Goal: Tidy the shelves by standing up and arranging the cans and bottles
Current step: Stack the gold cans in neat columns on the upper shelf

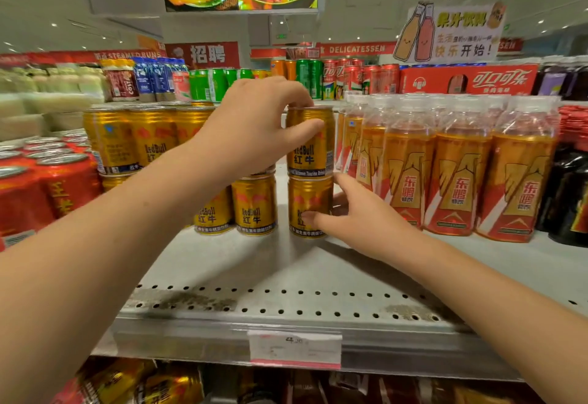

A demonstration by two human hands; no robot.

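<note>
top can (313,146): upright, stacked on the bottom can (307,203), back middle of the shelf (286,263) (just left of the orange bottles (455,165))
left hand (254,127): pinching the top can near its rim
right hand (353,216): fingers curled round the bottom can

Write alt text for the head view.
The left hand grips the upper gold can, stacked on the lower gold can, which the right hand holds, on a grey shelf. To the right stand orange bottles, to the left red cans.
</note>
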